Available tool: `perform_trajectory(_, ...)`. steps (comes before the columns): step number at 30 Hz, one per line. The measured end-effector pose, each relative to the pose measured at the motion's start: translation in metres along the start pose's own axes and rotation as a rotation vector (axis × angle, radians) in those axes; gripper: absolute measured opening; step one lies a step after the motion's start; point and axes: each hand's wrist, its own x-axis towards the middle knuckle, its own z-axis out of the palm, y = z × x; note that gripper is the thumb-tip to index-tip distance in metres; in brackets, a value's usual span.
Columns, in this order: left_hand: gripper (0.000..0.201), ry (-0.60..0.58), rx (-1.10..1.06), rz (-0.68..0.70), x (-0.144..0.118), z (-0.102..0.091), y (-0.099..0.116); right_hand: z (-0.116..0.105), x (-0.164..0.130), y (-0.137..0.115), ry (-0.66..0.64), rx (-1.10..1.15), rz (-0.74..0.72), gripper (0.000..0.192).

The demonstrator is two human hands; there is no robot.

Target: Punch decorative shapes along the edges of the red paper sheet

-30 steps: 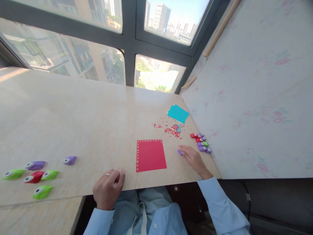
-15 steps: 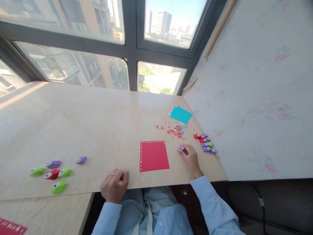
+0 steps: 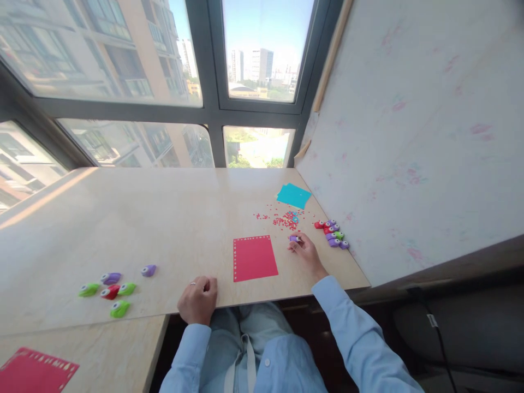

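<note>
My right hand is closed round a small purple craft punch, held just above the table to the right of the red paper. That red paper square lies flat, with small punched holes along its top and left edges. My left hand, with a ring on one finger, rests as a fist at the table's front edge, left of the paper. Its curled fingers hide whatever they may hold. Red and blue punched-out paper bits lie scattered beyond my right hand.
Blue paper sheets lie at the back right. Several punches are grouped by the wall, and several more, including a red one, sit at the left. Another punched red sheet is at the lower left. Windows border the table's back.
The camera view has tilted up and shifted left. My right hand still holds the purple punch, now turned a little in the fingers. My left hand stays closed at the table edge.
</note>
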Motion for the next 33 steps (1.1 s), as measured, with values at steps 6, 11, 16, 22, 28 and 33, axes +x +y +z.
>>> perform_trajectory(6, 0.033, -0.099, -0.001, -0.066, 0.004, -0.008, 0.009, -0.004, 0.013, -0.004, -0.034, 0.120, 0.067, 0.059)
perform_trajectory(11, 0.036, -0.263, -0.156, -0.082, 0.007, -0.003, 0.027, -0.007, 0.019, -0.002, -0.059, 0.195, 0.116, 0.056)
perform_trajectory(16, 0.027, -0.295, -0.351, -0.006, 0.011, 0.019, 0.054, -0.012, 0.020, 0.003, -0.077, 0.179, 0.098, 0.042)
perform_trajectory(22, 0.056, -0.264, -0.278, 0.204, 0.030, 0.050, 0.072, -0.013, 0.019, 0.014, -0.106, 0.138, 0.118, 0.055)
perform_trajectory(28, 0.073, -0.397, -0.193, 0.444, 0.047, 0.059, 0.074, -0.003, 0.023, 0.021, -0.193, -0.054, 0.087, 0.052)
perform_trajectory(33, 0.061, -0.390, -0.233, 0.449, 0.049, 0.054, 0.078, 0.007, 0.031, 0.018, -0.209, -0.162, 0.106, 0.053)
